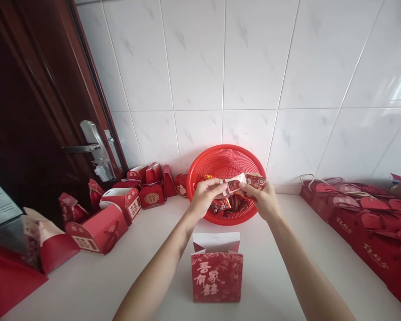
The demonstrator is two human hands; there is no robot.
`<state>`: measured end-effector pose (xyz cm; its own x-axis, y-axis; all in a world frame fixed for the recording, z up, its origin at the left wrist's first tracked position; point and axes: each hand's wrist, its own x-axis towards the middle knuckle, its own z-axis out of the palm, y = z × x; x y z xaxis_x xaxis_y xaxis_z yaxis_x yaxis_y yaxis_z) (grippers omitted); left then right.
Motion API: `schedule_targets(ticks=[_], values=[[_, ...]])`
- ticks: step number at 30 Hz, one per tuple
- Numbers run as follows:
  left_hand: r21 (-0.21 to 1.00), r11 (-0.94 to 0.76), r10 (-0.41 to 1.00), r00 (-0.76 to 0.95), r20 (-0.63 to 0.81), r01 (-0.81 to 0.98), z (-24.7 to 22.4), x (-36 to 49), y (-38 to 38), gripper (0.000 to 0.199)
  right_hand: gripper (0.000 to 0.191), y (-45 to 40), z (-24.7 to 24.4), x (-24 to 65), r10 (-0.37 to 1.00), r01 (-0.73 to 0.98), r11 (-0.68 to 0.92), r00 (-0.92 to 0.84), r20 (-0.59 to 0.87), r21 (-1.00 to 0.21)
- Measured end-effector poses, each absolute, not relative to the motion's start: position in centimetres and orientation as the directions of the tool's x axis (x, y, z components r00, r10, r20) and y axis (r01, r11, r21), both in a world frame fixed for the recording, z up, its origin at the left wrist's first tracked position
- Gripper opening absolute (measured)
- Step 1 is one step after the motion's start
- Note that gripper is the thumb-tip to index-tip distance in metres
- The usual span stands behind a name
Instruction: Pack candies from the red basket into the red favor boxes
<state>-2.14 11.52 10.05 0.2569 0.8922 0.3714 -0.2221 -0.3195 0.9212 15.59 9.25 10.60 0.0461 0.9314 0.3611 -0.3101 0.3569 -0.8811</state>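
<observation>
Over a red plastic basket [195, 178], my left hand [203, 196] and my right hand [264, 199] are close together, fingers pinched. Between them is a small white-and-red candy packet [234, 183], with fingertips of both hands on it. A darker red patterned packet [255, 181] also sits in my right hand. Wrapped candies [232, 204] lie in the basket, partly hidden by my hands. Nearer to me, between my forearms, a red gift box [217, 278] with pale characters stands upright with its top open; its inside is mostly hidden.
Red gift boxes [98, 227] of several shapes stand along the left, by a dark wooden door [36, 89] with a metal handle. Rows of red bags [357, 223] with cord handles fill the right side. A tiled wall [200, 67] rises behind the white tabletop [153, 240].
</observation>
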Motion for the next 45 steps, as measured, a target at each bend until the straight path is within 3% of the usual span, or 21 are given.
schedule_targets(ticks=[9,24,33,39,42,45], values=[[0.905,-0.329,0.837,0.361,0.412,-0.269,13.0,-3.0,8.1,0.031,0.044,5.9,13.4,15.3,0.898,-0.353,0.436,0.106,0.428,-0.828],[0.915,-0.382,0.798,0.454,0.396,-0.128,14.1,-3.6,6.4,0.024,0.042,4.9,14.0,16.1,0.888,-0.333,0.45,0.064,0.456,-0.829],[0.927,-0.353,0.787,0.495,0.369,-0.129,14.1,-3.9,6.1,0.027,0.038,4.9,14.0,16.5,0.885,-0.331,0.449,0.037,0.464,-0.83],[0.929,-0.297,0.752,0.546,0.369,-0.219,14.0,-3.6,6.0,0.043,0.035,5.0,13.7,17.0,0.831,-0.285,0.525,-0.031,0.555,-0.802],[0.926,-0.318,0.785,0.49,0.379,-0.206,14.1,-3.2,5.5,0.037,0.031,4.9,13.6,16.9,0.805,-0.3,0.542,-0.081,0.587,-0.785],[0.87,-0.446,0.801,0.34,0.493,-0.211,14.0,-2.7,4.9,0.033,0.031,4.9,13.7,16.7,0.808,-0.307,0.534,-0.087,0.582,-0.788]])
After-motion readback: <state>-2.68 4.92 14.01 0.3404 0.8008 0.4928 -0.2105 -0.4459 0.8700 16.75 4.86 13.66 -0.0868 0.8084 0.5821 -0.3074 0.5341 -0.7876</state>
